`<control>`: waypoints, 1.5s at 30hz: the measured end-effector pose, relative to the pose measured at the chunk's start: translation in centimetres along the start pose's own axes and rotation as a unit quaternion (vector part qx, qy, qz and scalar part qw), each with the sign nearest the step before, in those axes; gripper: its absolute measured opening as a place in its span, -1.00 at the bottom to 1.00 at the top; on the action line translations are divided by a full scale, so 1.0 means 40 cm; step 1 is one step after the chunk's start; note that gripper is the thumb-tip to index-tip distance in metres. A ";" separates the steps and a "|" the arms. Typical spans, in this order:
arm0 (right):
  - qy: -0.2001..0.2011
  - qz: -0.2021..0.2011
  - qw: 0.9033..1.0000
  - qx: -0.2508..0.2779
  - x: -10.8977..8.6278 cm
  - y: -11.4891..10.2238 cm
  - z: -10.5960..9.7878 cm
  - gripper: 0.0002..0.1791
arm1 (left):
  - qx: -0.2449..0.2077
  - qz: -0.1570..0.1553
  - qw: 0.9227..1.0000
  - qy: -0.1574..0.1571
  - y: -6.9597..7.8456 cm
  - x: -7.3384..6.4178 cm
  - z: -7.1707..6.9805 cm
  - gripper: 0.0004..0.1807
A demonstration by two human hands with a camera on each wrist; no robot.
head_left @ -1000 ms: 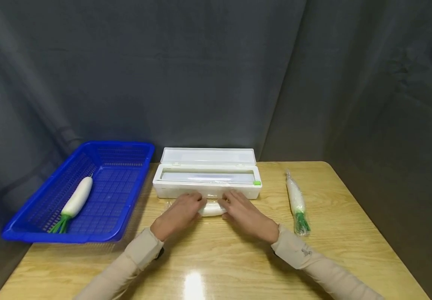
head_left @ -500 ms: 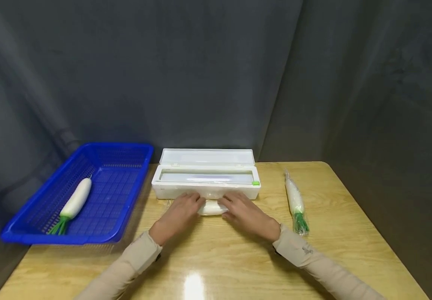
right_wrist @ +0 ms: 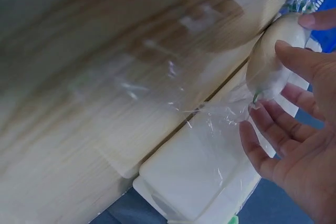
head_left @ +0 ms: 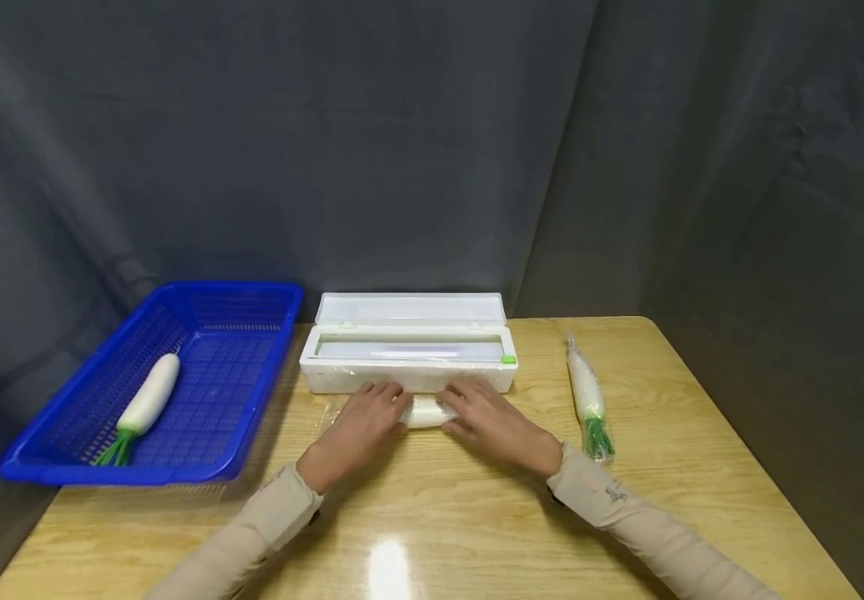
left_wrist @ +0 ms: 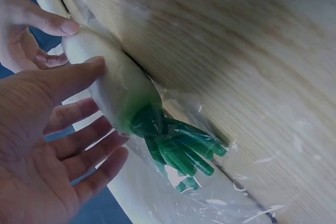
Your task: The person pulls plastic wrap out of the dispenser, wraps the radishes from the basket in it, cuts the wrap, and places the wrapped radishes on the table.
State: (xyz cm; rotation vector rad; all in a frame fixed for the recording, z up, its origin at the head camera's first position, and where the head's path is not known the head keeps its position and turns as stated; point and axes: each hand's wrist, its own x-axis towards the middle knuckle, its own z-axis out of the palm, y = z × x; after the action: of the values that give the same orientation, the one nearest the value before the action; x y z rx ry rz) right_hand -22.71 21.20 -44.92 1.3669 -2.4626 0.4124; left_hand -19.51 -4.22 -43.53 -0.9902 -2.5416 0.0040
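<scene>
A white radish (head_left: 427,412) wrapped in clear plastic film lies crosswise on the table, just in front of a white cling film dispenser (head_left: 409,379) with its lid raised. My left hand (head_left: 362,423) holds the leafy half, thumb on the near side and fingers on the far side. Green stalks (left_wrist: 181,148) spread out beneath loose film in the left wrist view. At the tapered end, my right hand (head_left: 493,423) grips the radish between thumb and fingers. Loose film (right_wrist: 210,124) trails past that tip in the right wrist view.
To the left, a blue plastic basket (head_left: 262,375) contains one bare radish (head_left: 150,396) with green stalks. Another film-wrapped radish (head_left: 586,392) lies on the wooden table (head_left: 686,467) at the right. Behind the table hangs a dark grey curtain (head_left: 417,150).
Both hands keep their hold on the radish and have shifted slightly right along with it, relative to the dispenser. More loose film shows beside the left hand. The head view has moved a little.
</scene>
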 end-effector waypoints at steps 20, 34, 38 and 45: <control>0.017 0.016 1.000 -0.019 -0.015 0.013 -0.028 -0.65 | -0.018 0.003 0.999 0.034 0.022 0.046 -0.002 -0.71; 0.193 0.126 0.972 -0.046 -0.031 0.055 -0.022 -0.51 | -0.036 0.003 0.997 0.074 0.023 0.091 0.000 -0.65; 0.220 0.168 0.960 -0.045 -0.035 0.067 -0.021 -0.30 | -0.039 0.009 0.996 0.084 0.024 0.099 0.003 -0.59; 0.197 0.253 0.947 0.009 -0.037 0.089 -0.027 -0.10 | -0.048 0.010 0.995 0.089 0.030 0.124 0.004 -0.62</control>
State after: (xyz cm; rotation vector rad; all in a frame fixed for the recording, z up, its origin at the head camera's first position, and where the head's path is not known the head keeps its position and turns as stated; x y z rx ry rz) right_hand -24.87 24.55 -44.88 0.5571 -2.4310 0.7399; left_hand -22.09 -0.09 -41.99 -1.0048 -2.3881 -0.1933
